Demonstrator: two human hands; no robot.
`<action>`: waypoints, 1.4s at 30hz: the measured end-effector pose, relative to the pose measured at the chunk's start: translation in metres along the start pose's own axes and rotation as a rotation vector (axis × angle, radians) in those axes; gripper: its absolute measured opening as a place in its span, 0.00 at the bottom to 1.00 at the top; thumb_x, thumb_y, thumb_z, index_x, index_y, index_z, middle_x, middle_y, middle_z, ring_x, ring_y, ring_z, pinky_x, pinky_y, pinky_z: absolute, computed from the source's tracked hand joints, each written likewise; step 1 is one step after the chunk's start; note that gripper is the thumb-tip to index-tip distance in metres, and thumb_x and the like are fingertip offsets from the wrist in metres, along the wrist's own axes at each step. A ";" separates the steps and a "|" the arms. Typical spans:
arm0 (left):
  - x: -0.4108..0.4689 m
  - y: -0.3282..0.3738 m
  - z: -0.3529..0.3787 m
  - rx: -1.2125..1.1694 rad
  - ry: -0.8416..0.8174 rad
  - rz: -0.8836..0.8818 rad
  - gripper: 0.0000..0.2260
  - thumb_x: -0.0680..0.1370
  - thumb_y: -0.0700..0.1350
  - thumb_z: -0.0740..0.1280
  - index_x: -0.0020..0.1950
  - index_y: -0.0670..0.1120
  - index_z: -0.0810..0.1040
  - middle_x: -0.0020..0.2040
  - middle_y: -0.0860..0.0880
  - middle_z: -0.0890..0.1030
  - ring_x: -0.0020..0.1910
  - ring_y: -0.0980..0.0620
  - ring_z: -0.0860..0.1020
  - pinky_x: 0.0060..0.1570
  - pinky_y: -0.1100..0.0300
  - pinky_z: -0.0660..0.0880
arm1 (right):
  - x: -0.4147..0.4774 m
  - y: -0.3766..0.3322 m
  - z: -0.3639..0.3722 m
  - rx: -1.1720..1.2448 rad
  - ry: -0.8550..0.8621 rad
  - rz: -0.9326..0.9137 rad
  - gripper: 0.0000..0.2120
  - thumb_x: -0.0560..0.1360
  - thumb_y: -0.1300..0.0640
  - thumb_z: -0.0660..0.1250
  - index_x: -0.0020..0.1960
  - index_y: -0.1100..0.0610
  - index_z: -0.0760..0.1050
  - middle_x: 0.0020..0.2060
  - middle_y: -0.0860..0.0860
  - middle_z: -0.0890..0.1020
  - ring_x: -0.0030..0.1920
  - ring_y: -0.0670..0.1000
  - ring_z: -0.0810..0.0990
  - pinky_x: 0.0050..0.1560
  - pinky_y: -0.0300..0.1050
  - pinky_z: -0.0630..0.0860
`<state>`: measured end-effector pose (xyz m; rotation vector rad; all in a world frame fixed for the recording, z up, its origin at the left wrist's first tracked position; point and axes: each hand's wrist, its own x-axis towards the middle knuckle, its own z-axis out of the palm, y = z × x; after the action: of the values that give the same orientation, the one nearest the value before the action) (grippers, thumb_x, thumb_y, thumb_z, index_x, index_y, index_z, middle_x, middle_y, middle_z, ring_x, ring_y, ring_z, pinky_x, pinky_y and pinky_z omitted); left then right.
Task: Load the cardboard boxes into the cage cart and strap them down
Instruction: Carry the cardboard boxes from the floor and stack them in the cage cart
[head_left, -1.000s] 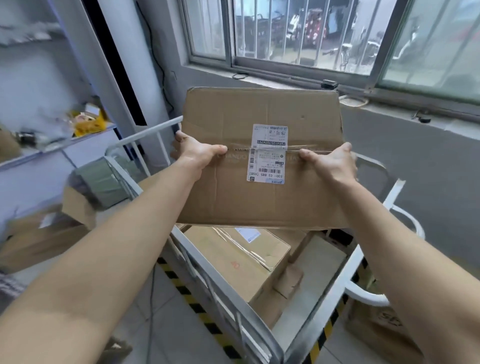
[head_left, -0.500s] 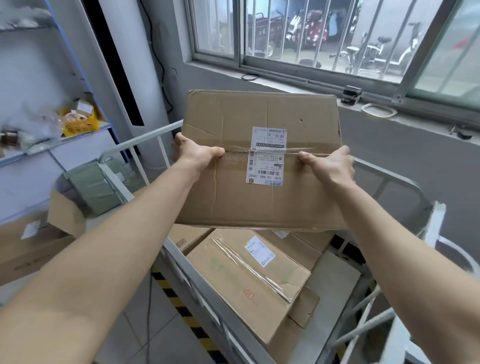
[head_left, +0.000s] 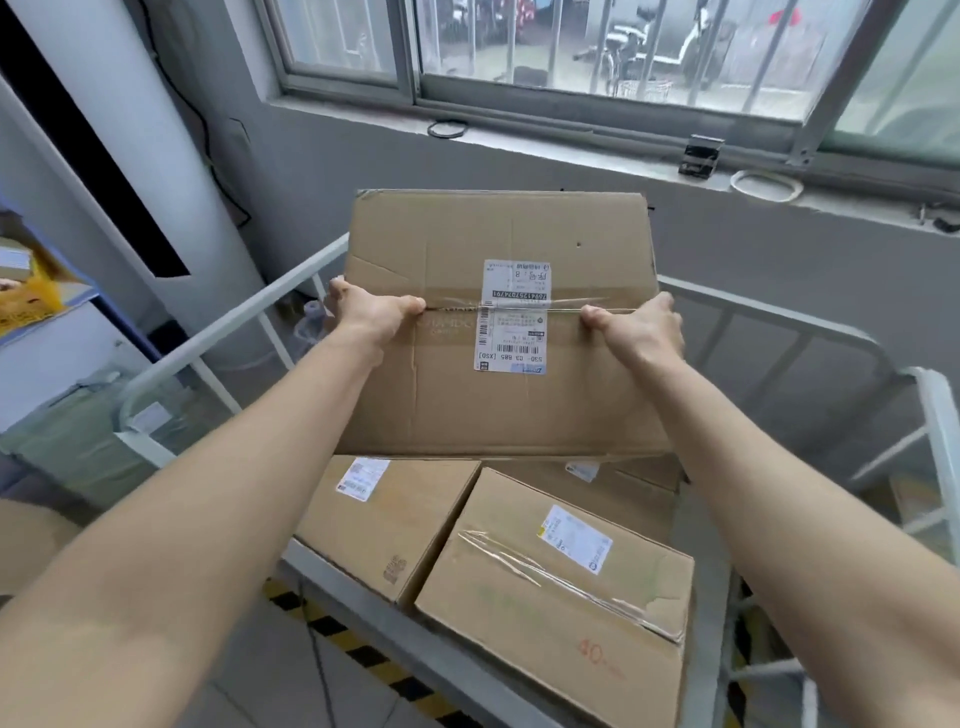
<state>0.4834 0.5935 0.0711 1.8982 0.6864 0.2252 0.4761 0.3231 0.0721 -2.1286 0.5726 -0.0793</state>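
Note:
I hold a large flat cardboard box with a white shipping label, out in front of me above the cage cart. My left hand grips its left edge with the thumb on top. My right hand grips its right edge the same way. Below it, inside the white-railed cart, lie two taped boxes: one at the left and one at the right marked "40". A third box shows partly behind them.
A grey wall with a window sill stands just beyond the cart. A white pillar is at the left, with shelving and a green wrapped bundle beside it. Yellow-black floor tape runs along the cart's near side.
The view has moved closer over the cart, so more of the loaded boxes show. The held box has come lower toward them; both hands keep their grip.

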 end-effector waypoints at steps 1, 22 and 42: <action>0.008 0.003 0.005 -0.019 -0.019 0.014 0.44 0.65 0.50 0.78 0.72 0.41 0.55 0.71 0.44 0.61 0.68 0.45 0.64 0.68 0.52 0.65 | 0.006 -0.003 0.004 0.002 0.015 0.010 0.40 0.68 0.39 0.72 0.69 0.59 0.60 0.69 0.59 0.67 0.68 0.62 0.67 0.68 0.59 0.65; 0.304 -0.025 0.108 0.057 -0.392 0.054 0.46 0.63 0.49 0.78 0.74 0.43 0.56 0.70 0.45 0.65 0.68 0.44 0.67 0.67 0.48 0.67 | 0.151 -0.034 0.181 -0.038 0.162 0.241 0.39 0.70 0.42 0.71 0.70 0.61 0.58 0.69 0.60 0.66 0.68 0.63 0.68 0.67 0.57 0.67; 0.522 -0.186 0.174 0.343 -0.569 -0.060 0.46 0.64 0.47 0.77 0.76 0.45 0.55 0.73 0.45 0.62 0.69 0.43 0.65 0.69 0.46 0.64 | 0.244 0.015 0.415 -0.189 -0.066 0.478 0.33 0.74 0.47 0.69 0.69 0.62 0.59 0.67 0.60 0.70 0.64 0.61 0.73 0.56 0.48 0.70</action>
<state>0.9225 0.7988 -0.2491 2.1216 0.4043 -0.4860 0.7972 0.5276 -0.2227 -2.1051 1.0664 0.3218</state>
